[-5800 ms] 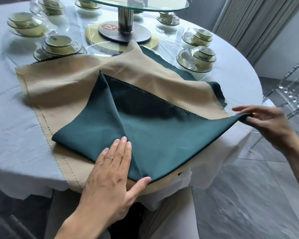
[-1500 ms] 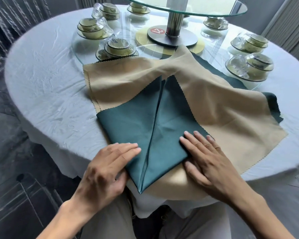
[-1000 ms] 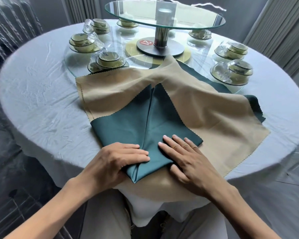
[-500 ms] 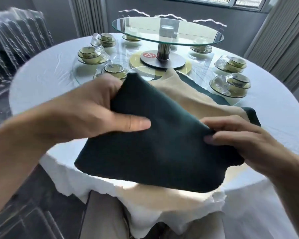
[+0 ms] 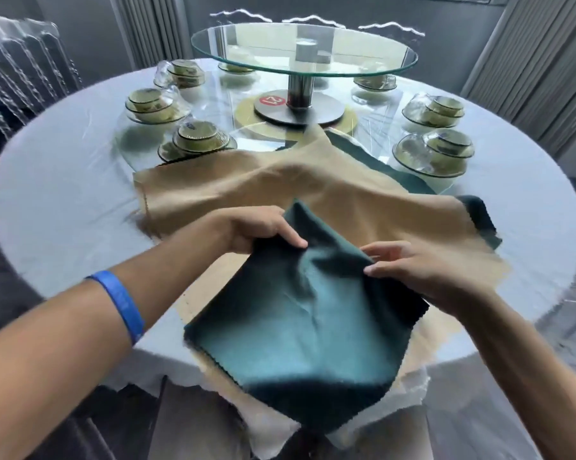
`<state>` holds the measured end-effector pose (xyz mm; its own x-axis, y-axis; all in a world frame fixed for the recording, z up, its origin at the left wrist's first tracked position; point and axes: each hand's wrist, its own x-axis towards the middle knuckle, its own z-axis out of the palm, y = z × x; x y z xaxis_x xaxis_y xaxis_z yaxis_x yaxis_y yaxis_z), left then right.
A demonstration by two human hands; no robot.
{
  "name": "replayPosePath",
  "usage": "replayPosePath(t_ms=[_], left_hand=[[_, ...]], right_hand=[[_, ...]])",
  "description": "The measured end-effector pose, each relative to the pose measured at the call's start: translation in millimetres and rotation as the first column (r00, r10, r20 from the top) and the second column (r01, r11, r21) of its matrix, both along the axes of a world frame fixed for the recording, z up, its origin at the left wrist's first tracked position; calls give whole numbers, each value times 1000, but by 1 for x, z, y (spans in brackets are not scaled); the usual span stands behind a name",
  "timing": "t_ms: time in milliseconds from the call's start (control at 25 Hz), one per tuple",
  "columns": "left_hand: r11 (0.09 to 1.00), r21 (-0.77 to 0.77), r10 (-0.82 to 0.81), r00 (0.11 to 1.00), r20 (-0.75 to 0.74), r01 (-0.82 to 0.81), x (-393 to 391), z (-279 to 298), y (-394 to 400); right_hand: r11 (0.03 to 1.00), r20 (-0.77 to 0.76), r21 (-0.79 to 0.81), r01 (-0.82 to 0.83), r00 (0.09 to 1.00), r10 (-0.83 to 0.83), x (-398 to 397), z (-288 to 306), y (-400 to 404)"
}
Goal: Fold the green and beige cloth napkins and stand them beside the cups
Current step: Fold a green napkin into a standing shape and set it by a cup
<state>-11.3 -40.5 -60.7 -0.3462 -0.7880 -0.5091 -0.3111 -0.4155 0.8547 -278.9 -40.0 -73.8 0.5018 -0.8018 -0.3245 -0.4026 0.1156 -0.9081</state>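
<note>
I see two hands on one folded green napkin [image 5: 299, 313], held up just above the near edge of the counter [image 5: 57, 207]. My left hand [image 5: 250, 232] pinches its upper left edge, thumb on top; my right hand [image 5: 422, 270] pinches the right edge with curled fingers. One beige napkin [image 5: 246, 180] lies spread flat beneath, and a second green napkin [image 5: 479, 214] peeks out under it at right. I count five clear stacks of cups [image 5: 197, 137] around the glass turntable [image 5: 303, 49]; further ones behind are blurred.

L hand [image 5: 250, 232] & R hand [image 5: 422, 273] pinching folded green napkin [image 5: 299, 323] over beige napkin [image 5: 246, 184], cups [image 5: 197, 137] behind
</note>
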Motion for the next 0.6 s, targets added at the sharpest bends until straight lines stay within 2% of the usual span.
replayPosePath(t_ms=[80, 200, 280, 320, 360, 400, 440, 480, 520, 560, 600], left_hand=[[999, 39, -7, 998, 64, 4, -4, -13, -9], [1000, 20, 15, 999, 42, -16, 1, -19, -11], [994, -112, 26, 995, 97, -15, 7, -19, -4], [970, -245, 65, 974, 218, -10, 10, -20, 1], [921, -390, 147, 914, 378, 13, 10, -23, 7], [844, -533, 266, 814, 516, 62, 7, -27, 14], [726, -673, 400, 711, 579, 139, 0, -32, 21], [590, -770, 482, 659, 578, 243, -8, -39, 28], [486, -807, 492, 658, 570, 336, -15, -48, 35], [425, -814, 472, 670, 573, 396, -19, -57, 40], [409, -800, 445, 670, 594, 439, -22, -68, 43]], right_hand=[[998, -41, -53, 22, 999, -25, 2, -9, -6], [995, -111, -96, -18, 994, 8, 5, -14, -12], [997, -140, -64, -50, 989, 41, 4, -13, -14], [995, -167, -88, -56, 985, 41, 6, -12, -13], [975, -255, -214, -51, 967, -6, 11, -12, -11], [900, -375, -433, -48, 917, -132, 18, -14, -9], [738, -427, -670, -72, 852, -304, 28, -18, -4], [534, -391, -836, -126, 821, -417, 40, -23, 4], [386, -351, -904, -184, 835, -425, 53, -31, 13], [319, -352, -918, -238, 858, -374, 65, -39, 19], [335, -408, -891, -306, 863, -299, 74, -47, 24]])
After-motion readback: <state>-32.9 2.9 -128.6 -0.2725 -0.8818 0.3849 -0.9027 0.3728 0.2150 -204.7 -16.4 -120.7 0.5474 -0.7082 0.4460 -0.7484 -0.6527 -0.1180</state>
